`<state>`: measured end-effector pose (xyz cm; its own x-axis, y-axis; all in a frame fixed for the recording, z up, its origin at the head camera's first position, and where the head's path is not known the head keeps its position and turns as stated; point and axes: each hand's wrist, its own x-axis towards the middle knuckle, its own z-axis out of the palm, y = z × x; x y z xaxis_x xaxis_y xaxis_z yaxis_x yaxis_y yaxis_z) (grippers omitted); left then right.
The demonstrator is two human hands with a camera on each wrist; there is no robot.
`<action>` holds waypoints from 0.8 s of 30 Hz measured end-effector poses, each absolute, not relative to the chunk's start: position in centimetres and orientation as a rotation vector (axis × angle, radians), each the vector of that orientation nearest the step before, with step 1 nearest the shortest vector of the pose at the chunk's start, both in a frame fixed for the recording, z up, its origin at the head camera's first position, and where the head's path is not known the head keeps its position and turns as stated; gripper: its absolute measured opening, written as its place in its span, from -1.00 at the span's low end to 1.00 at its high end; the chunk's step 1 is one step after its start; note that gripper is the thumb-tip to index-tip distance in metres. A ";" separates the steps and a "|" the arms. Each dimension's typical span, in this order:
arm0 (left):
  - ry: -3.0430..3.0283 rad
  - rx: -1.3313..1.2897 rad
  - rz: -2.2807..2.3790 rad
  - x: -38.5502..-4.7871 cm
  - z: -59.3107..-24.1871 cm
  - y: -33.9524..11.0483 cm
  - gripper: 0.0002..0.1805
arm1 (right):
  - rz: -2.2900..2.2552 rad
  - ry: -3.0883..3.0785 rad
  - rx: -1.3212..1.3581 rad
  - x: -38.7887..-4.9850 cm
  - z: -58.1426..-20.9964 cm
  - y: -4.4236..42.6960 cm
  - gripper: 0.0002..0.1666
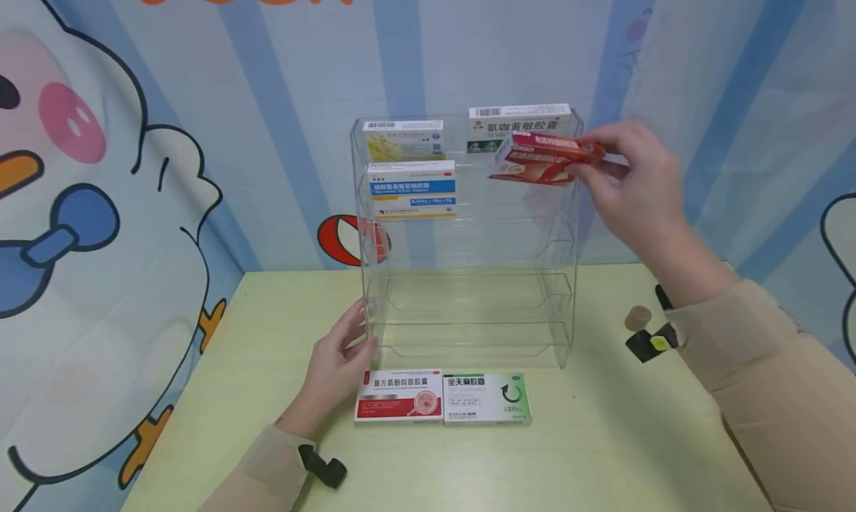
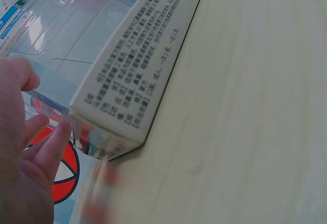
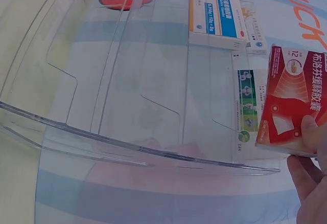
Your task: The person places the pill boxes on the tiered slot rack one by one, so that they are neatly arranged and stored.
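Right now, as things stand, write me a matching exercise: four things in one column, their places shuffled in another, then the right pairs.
Things:
1. blue-striped box
2. red box
3. left hand
4. box with the curved arrow

Places:
A. on the table, right of the red-and-white box
B. at the lower left side of the rack
C. in the rack, in front of the yellow-and-white box
D. in the right hand

Pairs: 1-C, 2-D, 3-B, 4-A
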<state>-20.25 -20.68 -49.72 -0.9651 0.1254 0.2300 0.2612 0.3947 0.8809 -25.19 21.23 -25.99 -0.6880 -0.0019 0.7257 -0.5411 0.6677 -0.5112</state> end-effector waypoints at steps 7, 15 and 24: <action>-2.533 -0.331 -1.635 -20.3 -49.6 -20.6 -0.19 | 0.892 -2.139 0.440 -26.2 -26.8 20.6 -0.72; -2.559 -0.298 -1.651 -20.2 -49.4 -20.5 -0.17 | 0.799 -2.202 0.444 -27.1 -27.2 19.6 -0.74; -2.563 -0.287 -1.656 -20.1 -49.2 -20.6 -0.17 | 0.630 -2.324 0.445 -27.4 -28.0 19.1 -0.73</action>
<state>-20.09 -20.56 -49.21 -0.9795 0.1151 0.1654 0.1981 0.3997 0.8950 -27.37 19.11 -27.96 -0.7111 -0.1408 0.6889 -0.4695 0.8244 -0.3161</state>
